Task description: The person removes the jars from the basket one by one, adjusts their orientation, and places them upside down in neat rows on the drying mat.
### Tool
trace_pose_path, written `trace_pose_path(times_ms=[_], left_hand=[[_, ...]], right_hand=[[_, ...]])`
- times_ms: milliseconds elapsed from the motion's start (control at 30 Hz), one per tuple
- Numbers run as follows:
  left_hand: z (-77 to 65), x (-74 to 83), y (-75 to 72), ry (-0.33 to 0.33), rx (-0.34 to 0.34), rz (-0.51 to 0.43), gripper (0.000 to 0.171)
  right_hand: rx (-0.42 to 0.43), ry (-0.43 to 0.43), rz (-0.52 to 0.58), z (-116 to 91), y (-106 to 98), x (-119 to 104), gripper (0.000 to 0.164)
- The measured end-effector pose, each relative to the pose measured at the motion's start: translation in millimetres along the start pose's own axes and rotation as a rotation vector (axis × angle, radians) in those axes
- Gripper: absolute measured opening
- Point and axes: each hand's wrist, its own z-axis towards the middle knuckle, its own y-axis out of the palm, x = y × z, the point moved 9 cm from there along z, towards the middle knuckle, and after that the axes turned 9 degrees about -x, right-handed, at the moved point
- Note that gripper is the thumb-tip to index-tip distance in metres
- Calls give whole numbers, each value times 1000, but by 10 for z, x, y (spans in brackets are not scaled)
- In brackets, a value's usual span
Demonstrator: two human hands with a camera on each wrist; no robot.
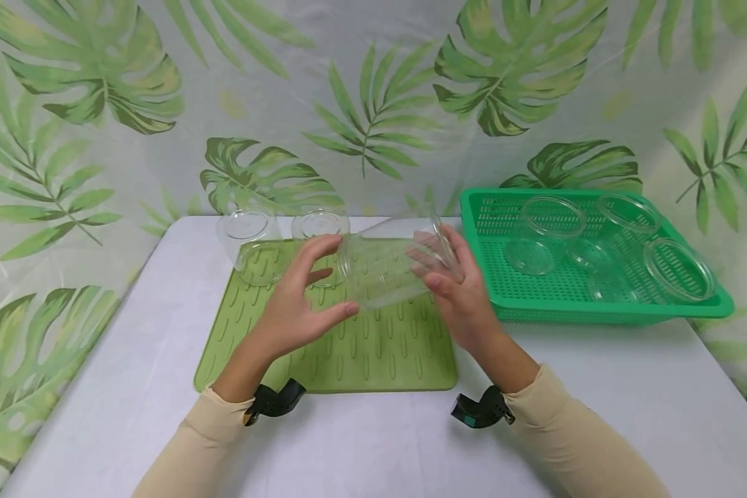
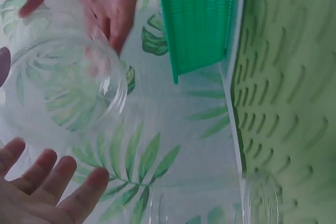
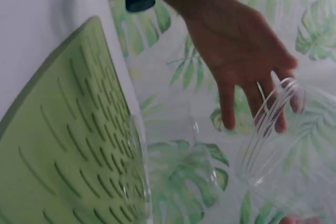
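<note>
A clear cup (image 1: 382,273) is held tilted on its side above the green ridged mat (image 1: 373,373). My right hand (image 1: 467,304) grips it around its right end, where a wide rim shows. At the cup's other end is my left hand (image 1: 292,311), its fingers and thumb spread apart. In the left wrist view those fingers (image 2: 65,174) stand off from the round cup (image 2: 63,85). The right wrist view shows several ring lines on the cup (image 3: 268,129) beside the left palm (image 3: 236,51). My right hand is mostly out of that view.
Two clear cups, one on the left (image 1: 255,252) and one beside it (image 1: 320,220), stand at the mat's back edge. A green perforated basket (image 1: 597,315) at the right holds several clear cups. White cloth (image 1: 373,443) covers the table; a leaf-print sheet (image 1: 398,159) hangs behind.
</note>
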Motion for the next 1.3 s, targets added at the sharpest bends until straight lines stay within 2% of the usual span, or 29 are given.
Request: trace_pose_path(times_ms=[100,300,400,667,800,967,1100,1233,1300], left_hand=[[-122,36,-69,25,-24,60,82],[-408,50,-239,56,-72,203,81],[-534,27,-330,59,-80,274,82],[-795,-59,-528,47,-74,375,84],[-916,-192,-582,-12,-115,448,83],[-1111,-549,-661,-173,-198,552,81],[-1264,-779,-699,-283,-243,535,77],[-1343,-878,-677,-338,-282,507,75],[-1365,-907,-652,-353,-304,505,74]], right_hand=[[7,-11,-75,-17,-51,-128,100],[-23,-126,-168,-14,-147,-476,90],[-44,-153,-210,-15,-146,-634,87],[-92,-54,-271,-64,-148,-794,83],[-111,-52,-303,-92,-174,-855,83],[-124,-56,-323,-153,-258,-990,83],[-134,-44,-340,-203,-323,-1098,84],[-154,-62,-370,-247,-377,-1201,87],[-138,-52,-418,-269,-417,-1240,90]])
